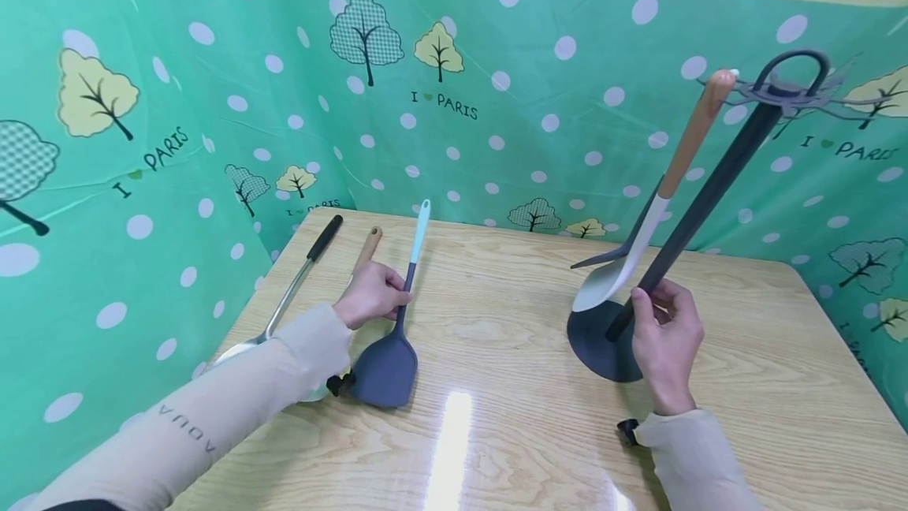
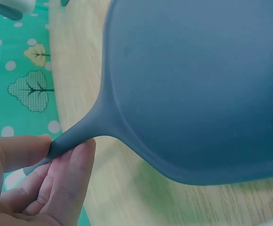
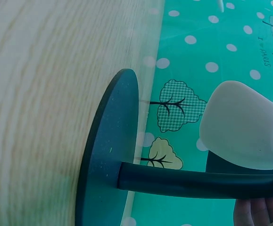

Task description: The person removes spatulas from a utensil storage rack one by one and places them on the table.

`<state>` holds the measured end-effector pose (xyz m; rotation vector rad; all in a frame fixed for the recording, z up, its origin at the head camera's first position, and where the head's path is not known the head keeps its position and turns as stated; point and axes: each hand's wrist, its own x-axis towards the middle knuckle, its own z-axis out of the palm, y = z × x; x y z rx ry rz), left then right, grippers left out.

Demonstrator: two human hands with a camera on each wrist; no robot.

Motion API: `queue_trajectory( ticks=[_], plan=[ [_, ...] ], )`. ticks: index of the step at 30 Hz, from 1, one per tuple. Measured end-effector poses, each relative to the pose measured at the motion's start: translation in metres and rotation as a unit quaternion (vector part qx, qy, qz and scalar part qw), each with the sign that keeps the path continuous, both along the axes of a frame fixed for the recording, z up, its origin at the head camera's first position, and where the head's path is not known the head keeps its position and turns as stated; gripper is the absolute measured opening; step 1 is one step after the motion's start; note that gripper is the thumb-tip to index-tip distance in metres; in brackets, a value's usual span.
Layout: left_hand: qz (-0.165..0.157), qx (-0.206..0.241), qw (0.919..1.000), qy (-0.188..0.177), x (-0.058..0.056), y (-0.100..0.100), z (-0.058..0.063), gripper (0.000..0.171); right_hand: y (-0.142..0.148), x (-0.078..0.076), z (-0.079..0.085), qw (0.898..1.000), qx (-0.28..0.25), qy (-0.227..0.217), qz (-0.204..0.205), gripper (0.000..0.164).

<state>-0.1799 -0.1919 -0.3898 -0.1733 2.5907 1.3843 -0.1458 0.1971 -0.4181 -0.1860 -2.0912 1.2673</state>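
My left hand [image 1: 373, 292] pinches the neck of a dark blue turner [image 1: 385, 369] with a light blue handle end. In the left wrist view, the turner's broad blade [image 2: 197, 84] is close, thumb and fingers around its neck. On the right, my right hand [image 1: 667, 333] grips the lower pole of a black utensil stand [image 1: 702, 195] with a round base. A utensil with a white head [image 1: 608, 282] and wooden handle hangs from the hook ring, and a dark-headed utensil [image 1: 599, 258] shows behind it. The right wrist view shows the pole [image 3: 197, 182] meeting the base.
Left of the turner lie a steel utensil with a black grip [image 1: 325, 239] and one with a wooden handle [image 1: 368, 246]; my left arm partly covers both. The wooden table [image 1: 496, 337] is bordered by a green polka-dot curtain [image 1: 454, 132] behind and at both sides.
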Motion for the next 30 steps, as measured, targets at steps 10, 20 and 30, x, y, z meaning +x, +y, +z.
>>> queue_trajectory(
  ticks=[10, 20, 30],
  plan=[
    [0.005, -0.027, 0.9993, -0.024, -0.004, 0.0, -0.006, 0.009, 0.0, 0.0, 0.0, 1.0, -0.013, 0.014, 0.002, 0.029],
    [0.0, -0.03, 0.9991, -0.031, -0.006, -0.002, -0.012, 0.006, 0.0, 0.0, 0.002, 1.0, -0.007, 0.013, 0.0, 0.03],
    [-0.005, -0.04, 0.9988, -0.028, -0.006, -0.001, -0.017, 0.006, -0.001, 0.001, 0.002, 1.0, -0.009, 0.005, -0.003, 0.03]
  ],
)
